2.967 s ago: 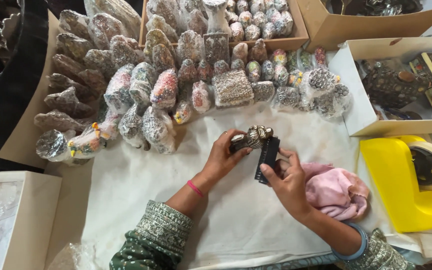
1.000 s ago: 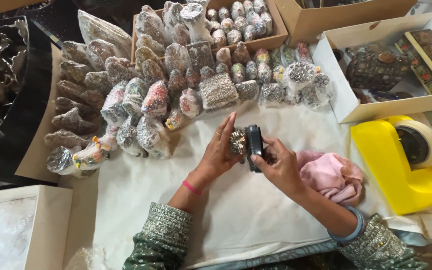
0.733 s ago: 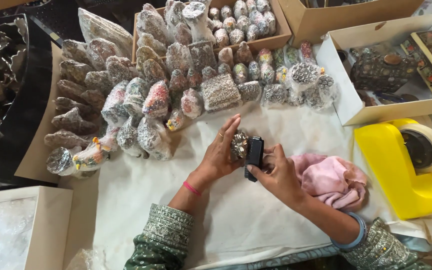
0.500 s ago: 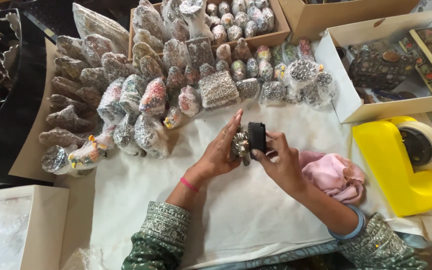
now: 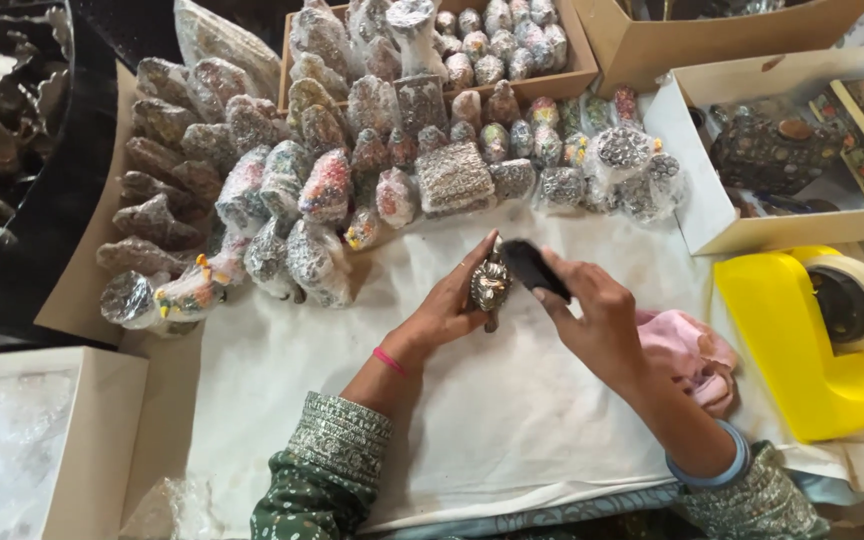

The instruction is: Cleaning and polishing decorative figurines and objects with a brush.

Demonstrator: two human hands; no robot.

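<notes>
My left hand (image 5: 444, 308) holds a small ornate metal figurine (image 5: 490, 284), silver with gold tones, above a white paper sheet (image 5: 472, 410). My right hand (image 5: 597, 318) grips a small black brush (image 5: 536, 268) whose end rests against the top of the figurine. Both hands meet at the middle of the sheet. A pink cloth (image 5: 690, 354) lies just right of my right wrist.
Many plastic-wrapped figurines (image 5: 322, 190) crowd the far side, some in a cardboard box (image 5: 577, 72). A white box (image 5: 712, 215) of dark decorated items stands at right, a yellow tape dispenser (image 5: 802, 345) below it. A white box (image 5: 102, 440) sits at lower left.
The brush has tilted from upright beside the figurine to lying across its top. My hands stayed in the same spot, turning the figurine slightly.
</notes>
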